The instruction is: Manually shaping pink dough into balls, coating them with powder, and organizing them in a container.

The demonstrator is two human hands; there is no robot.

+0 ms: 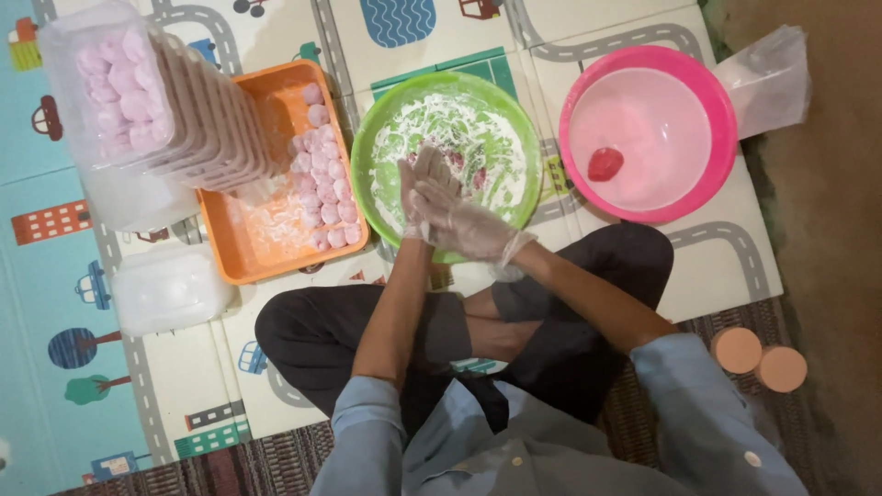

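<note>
The play mat (pixel 570 23), printed with roads, trees and houses, covers most of the floor, and every vessel sits on it. The person sits cross-legged at its near edge, knees just below the green bowl (pixel 367 138).

That bowl, dusted white inside, is the landmark. To its right, just apart, sits the pink bowl (pixel 721 101) with 1 red lump (pixel 604 163) on its floor. A clear bag (pixel 772 78) lies against the pink bowl's far right rim.

Left of the green bowl, almost touching, is the orange tray (pixel 220 248), holding rows of pale pink balls (pixel 323 179) along its right side. Further left, a stack of clear boxes (pixel 138 101) filled with the same pink balls leans over the tray's left edge. Below the stack, well left of the green bowl, is 1 empty clear box (pixel 170 289).

Over the green bowl's near half, both hands wear thin clear gloves. The left hand (pixel 421 188) and right hand (pixel 459 220) are pressed palm to palm, fingers extended. Whether anything lies between the palms cannot be told.

Far right of the green bowl, off the mat, 2 peach round lids (pixel 758 358) lie side by side, touching.
</note>
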